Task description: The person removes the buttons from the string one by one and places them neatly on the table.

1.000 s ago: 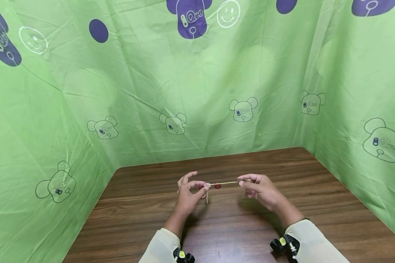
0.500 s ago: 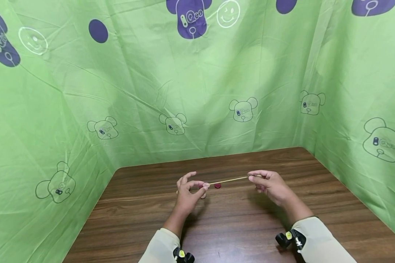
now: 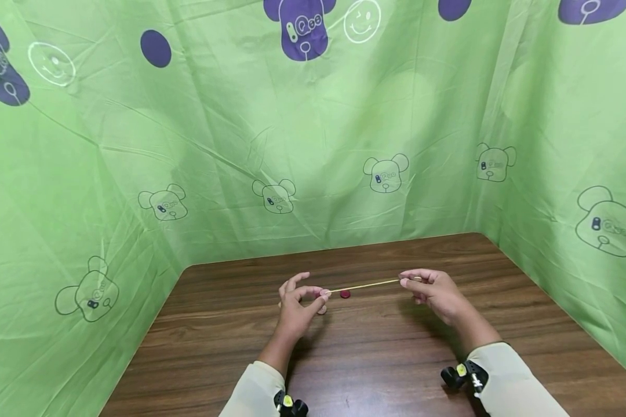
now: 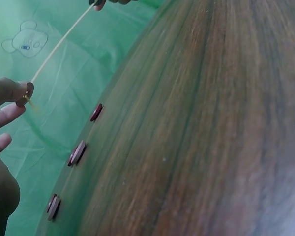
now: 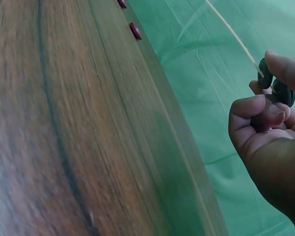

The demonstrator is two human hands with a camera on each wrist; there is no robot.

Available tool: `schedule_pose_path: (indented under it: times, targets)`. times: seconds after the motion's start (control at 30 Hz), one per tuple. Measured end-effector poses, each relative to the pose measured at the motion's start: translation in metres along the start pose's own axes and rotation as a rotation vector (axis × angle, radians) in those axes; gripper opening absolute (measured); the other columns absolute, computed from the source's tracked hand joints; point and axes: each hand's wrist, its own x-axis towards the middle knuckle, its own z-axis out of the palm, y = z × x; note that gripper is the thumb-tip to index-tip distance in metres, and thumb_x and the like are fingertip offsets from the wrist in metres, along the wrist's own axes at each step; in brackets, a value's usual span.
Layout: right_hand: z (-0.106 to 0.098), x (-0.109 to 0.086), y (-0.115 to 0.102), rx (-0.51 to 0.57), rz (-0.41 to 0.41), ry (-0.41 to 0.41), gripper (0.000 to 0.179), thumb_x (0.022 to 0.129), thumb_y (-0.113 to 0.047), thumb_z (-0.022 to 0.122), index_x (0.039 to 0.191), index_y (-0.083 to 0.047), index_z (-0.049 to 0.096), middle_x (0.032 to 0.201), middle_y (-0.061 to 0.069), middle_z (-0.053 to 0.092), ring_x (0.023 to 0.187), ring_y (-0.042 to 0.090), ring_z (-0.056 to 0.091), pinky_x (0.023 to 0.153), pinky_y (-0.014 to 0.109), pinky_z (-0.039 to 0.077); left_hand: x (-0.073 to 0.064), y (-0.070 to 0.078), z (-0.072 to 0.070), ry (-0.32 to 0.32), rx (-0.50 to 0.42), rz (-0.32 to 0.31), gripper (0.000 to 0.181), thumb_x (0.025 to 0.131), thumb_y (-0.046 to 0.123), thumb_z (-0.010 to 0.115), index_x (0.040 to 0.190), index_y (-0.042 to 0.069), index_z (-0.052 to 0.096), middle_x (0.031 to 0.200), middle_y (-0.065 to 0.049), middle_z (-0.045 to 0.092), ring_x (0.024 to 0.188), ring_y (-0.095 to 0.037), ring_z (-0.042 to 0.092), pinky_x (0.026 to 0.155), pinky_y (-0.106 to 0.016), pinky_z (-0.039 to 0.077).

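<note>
A thin pale-yellow cord (image 3: 367, 285) runs taut between the two hands above the table. The left hand (image 3: 295, 310) pinches it between thumb and index fingertips, with the other fingers spread. A short cord end sticks out below that pinch in the left wrist view. At the cord's other end, the right hand (image 3: 439, 294) pinches with thumb and index finger. The right wrist view has a dark round bead (image 5: 264, 73) there, where the cord meets the fingers, and a second dark round piece (image 5: 283, 92) beside it. The fingers partly hide both.
On the wooden table (image 3: 375, 359) lies a dark-red disc (image 3: 345, 294), just beyond the cord. More small discs (image 4: 78, 152) lie in a row near the table edge in the left wrist view. Green printed cloth (image 3: 334, 127) encloses the table's back and sides.
The right hand has moved right and slightly up, so the cord between the hands is longer. The loose end that hung below the left hand has drawn up. The left hand has barely moved.
</note>
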Motion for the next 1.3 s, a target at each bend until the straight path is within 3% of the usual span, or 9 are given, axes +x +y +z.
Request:
schedule_pose_path:
  times: [0.13, 0.37, 0.53, 0.9, 1.3]
  targets:
    - [-0.002, 0.001, 0.002, -0.117, -0.031, 0.032, 0.042, 0.100, -0.017, 0.080, 0.134, 0.008, 0.070, 0.094, -0.015, 0.074, 0.074, 0.006, 0.061, 0.067, 0.025, 0.056, 0.001, -0.003, -0.001, 0.009, -0.002, -0.024, 0.008, 0.088, 0.028, 0.092, 0.090, 0.026, 0.086, 0.155, 0.007, 0.058, 0.161, -0.035, 0.025, 0.122, -0.072, 0.013]
    - [-0.004, 0.001, 0.003, -0.200, -0.043, 0.044, 0.044, 0.100, -0.020, 0.080, 0.133, 0.008, 0.070, 0.088, -0.013, 0.072, 0.066, 0.009, 0.060, 0.064, 0.027, 0.054, 0.002, -0.007, -0.004, 0.023, 0.002, -0.028, 0.010, 0.087, 0.027, 0.093, 0.092, 0.023, 0.086, 0.155, 0.004, 0.059, 0.156, -0.032, 0.030, 0.113, -0.058, 0.030]
    - [-0.006, 0.001, 0.004, -0.183, -0.048, 0.068, 0.047, 0.100, -0.020, 0.080, 0.135, 0.010, 0.068, 0.089, -0.014, 0.073, 0.066, 0.009, 0.061, 0.065, 0.026, 0.055, 0.003, -0.011, -0.006, 0.040, 0.013, -0.027, 0.011, 0.086, 0.026, 0.094, 0.091, 0.022, 0.086, 0.155, 0.000, 0.060, 0.155, -0.034, 0.030, 0.114, -0.061, 0.024]
    - [-0.010, 0.000, 0.004, -0.151, -0.060, 0.084, 0.051, 0.101, -0.018, 0.079, 0.138, 0.014, 0.064, 0.093, -0.019, 0.076, 0.066, 0.009, 0.061, 0.065, 0.026, 0.055, 0.004, -0.012, -0.006, 0.041, 0.048, -0.035, 0.013, 0.087, 0.030, 0.093, 0.093, 0.020, 0.086, 0.155, -0.002, 0.060, 0.155, -0.037, 0.032, 0.115, -0.068, 0.022]
    - [-0.002, -0.014, -0.010, -0.213, -0.031, 0.081, 0.047, 0.101, -0.022, 0.080, 0.135, 0.009, 0.069, 0.086, -0.016, 0.069, 0.067, 0.008, 0.060, 0.064, 0.026, 0.054, 0.007, -0.006, -0.005, 0.030, 0.031, -0.047, 0.013, 0.087, 0.028, 0.093, 0.095, 0.021, 0.086, 0.155, 0.000, 0.058, 0.157, -0.037, 0.027, 0.118, -0.070, 0.017]
